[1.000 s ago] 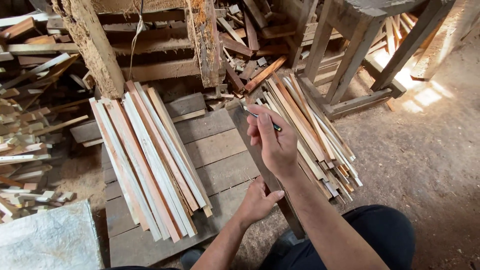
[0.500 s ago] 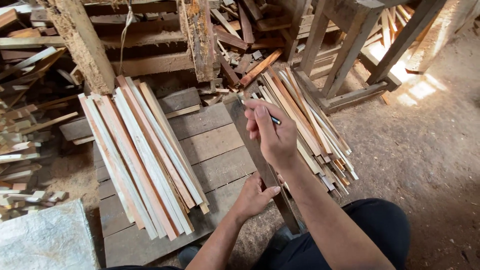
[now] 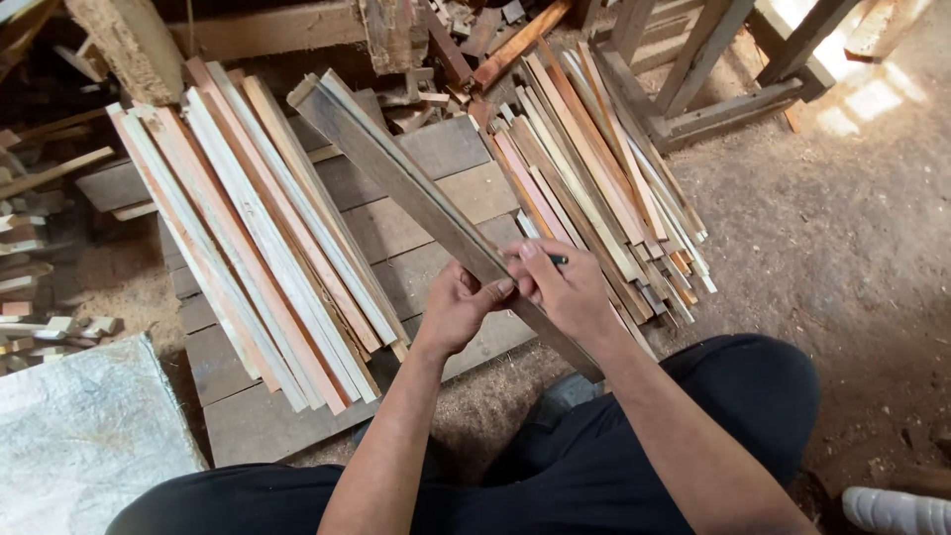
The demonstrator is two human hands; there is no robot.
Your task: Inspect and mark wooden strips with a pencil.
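Long grey plank (image 3: 416, 193) runs diagonally from upper left of frame to lower centre, raised above the pallet (image 3: 436, 213). Left hand (image 3: 458, 309) grips it from below, fingers closed round its edge, likely to steady it. Right hand (image 3: 565, 289) rests on top, fingers pinching a dark pencil (image 3: 558, 260). Batten stacks (image 3: 253, 228) lie on either side.

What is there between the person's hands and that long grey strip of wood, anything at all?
Nothing visible. The left hand already grips the long grey strip around its middle, and the right hand, with a dark pencil in its fingers, rests on the strip right beside it. Both touch the wood directly.
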